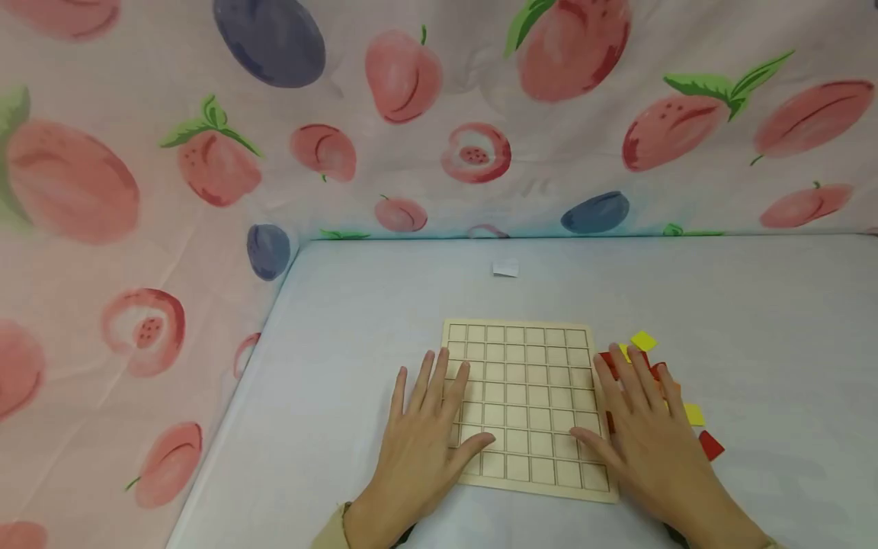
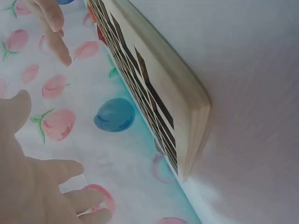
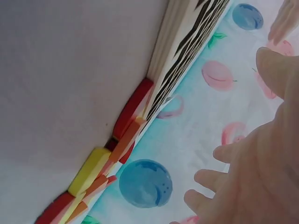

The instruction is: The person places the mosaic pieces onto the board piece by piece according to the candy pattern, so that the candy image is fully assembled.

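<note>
A pale wooden grid board (image 1: 524,396) with empty square cells lies flat on the light table. My left hand (image 1: 428,427) lies flat with straight fingers on the board's left edge and the table beside it. My right hand (image 1: 645,427) lies flat over the board's right edge and over a heap of red, orange and yellow square tiles (image 1: 645,358). In the left wrist view the board's edge (image 2: 187,93) shows side-on, with my left hand (image 2: 32,168) spread beside it. In the right wrist view the tiles (image 3: 124,135) lie against the board's side (image 3: 182,51), with my right hand (image 3: 261,172) spread nearby.
A small white paper scrap (image 1: 505,268) lies farther back on the table (image 1: 343,320). Fruit-printed cloth (image 1: 411,114) hangs as a wall behind and on the left. Single yellow (image 1: 694,414) and red (image 1: 710,444) tiles lie right of my right hand.
</note>
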The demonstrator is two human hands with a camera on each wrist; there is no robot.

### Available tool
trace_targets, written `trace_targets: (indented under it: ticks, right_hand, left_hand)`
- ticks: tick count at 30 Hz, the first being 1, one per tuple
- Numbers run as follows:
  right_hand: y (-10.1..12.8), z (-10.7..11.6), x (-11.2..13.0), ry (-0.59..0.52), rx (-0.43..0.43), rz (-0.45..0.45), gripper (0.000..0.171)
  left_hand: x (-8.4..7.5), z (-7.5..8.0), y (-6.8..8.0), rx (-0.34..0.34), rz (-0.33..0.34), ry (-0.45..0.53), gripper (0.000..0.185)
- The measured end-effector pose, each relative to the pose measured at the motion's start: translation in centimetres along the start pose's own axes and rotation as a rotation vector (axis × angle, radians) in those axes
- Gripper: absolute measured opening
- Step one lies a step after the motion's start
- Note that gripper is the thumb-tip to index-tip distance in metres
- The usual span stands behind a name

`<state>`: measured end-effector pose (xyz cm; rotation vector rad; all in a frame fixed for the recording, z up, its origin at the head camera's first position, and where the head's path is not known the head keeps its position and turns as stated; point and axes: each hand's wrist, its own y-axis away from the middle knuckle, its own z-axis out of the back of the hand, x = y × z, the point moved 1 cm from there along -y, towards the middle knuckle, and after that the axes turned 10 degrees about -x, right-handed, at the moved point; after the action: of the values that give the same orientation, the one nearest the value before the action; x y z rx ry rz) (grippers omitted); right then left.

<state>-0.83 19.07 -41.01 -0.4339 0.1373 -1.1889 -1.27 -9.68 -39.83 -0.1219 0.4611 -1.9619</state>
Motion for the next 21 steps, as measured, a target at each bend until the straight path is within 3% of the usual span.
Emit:
trace_targets:
  ticks: [10,17,21]
  right_hand:
    - [-0.5,0.2,-1.1,-0.06,-0.01,-0.036,0.096]
    - [-0.6,0.2,-2.2,-0.065,-0.017,-0.03,0.092]
    - [-0.9,0.6,-2.8,-0.079,-0.033,-0.044,0.087]
  left_hand:
    - [0.4,0.1,0.3,-0.004,0.031,0.081,0.079]
    - [1.2,0.2,0.5,0.082,0.096,0.137,0.076]
    - [1.3,0.2,0.2,0.073,0.119,0.184,0.074]
